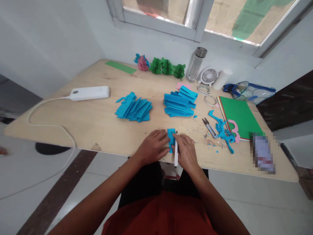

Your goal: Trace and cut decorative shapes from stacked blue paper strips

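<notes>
A small blue paper strip [171,131] lies near the table's front edge between my hands, with a wavy shape faintly visible on it. My left hand [154,145] rests at the strip's left side, fingers stretched out and thumb apart, the tips touching the paper. From the other side, my right hand [187,151] is closed around a white pen [176,153] held almost upright in the view, its dark tip pointing away from me. The right fingertips also press on the strip. Beyond them are a stack of folded blue paper [179,104] and a fanned blue pile [134,109].
Thread snips [209,127] and blue scraps [222,130] lie to the right, beside green paper sheets [241,114]. Along the wall stand green paper figures [167,67], a glass bottle [195,67] and a small fan [208,75]. A white power strip [90,93] sits left, its cable trailing off the edge.
</notes>
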Demonstrator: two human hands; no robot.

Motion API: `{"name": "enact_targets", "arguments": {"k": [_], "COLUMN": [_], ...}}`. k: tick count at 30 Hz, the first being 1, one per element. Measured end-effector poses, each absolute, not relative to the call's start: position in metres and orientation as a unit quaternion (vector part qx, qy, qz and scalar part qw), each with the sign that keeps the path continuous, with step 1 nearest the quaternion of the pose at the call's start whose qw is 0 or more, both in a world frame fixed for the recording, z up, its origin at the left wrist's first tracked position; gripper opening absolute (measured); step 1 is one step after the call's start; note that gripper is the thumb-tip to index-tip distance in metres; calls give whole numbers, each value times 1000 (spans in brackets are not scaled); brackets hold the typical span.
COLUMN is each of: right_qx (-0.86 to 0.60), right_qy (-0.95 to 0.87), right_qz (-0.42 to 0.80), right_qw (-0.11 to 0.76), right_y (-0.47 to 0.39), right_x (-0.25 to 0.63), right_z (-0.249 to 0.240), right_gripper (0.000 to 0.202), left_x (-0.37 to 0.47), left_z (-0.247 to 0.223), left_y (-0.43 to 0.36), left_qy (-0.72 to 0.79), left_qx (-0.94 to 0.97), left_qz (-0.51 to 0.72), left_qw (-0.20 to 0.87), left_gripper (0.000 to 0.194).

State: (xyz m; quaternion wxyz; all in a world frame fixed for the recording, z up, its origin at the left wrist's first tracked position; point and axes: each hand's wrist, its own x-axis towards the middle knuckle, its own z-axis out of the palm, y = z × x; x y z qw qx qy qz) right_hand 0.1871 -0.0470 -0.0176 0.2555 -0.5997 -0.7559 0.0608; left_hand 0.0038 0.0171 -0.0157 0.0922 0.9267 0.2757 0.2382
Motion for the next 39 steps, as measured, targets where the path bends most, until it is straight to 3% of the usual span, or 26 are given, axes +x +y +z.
{"name": "enact_targets", "arguments": {"k": [19,27,34,39], "right_qx": [-604,-614,-628,-631], "right_qy": [-760,-751,-739,-740], "right_qz": [65,79,85,77], "right_qw": [233,228,228,220], "right_y": [-48,-48,-49,-49], "right_x": [186,183,181,179], "right_z": [-20,-18,-17,-18], "right_gripper": [48,48,47,49], "left_x": [5,2,1,-4], "left_z": [-18,-16,-13,-14], "left_y": [24,21,31,24], "left_qy": [258,263,242,249], "left_qx": [938,942,956,948], "left_qz": [210,176,142,171], "left_qw": [103,113,90,104], "left_gripper": [24,46,39,46]}}
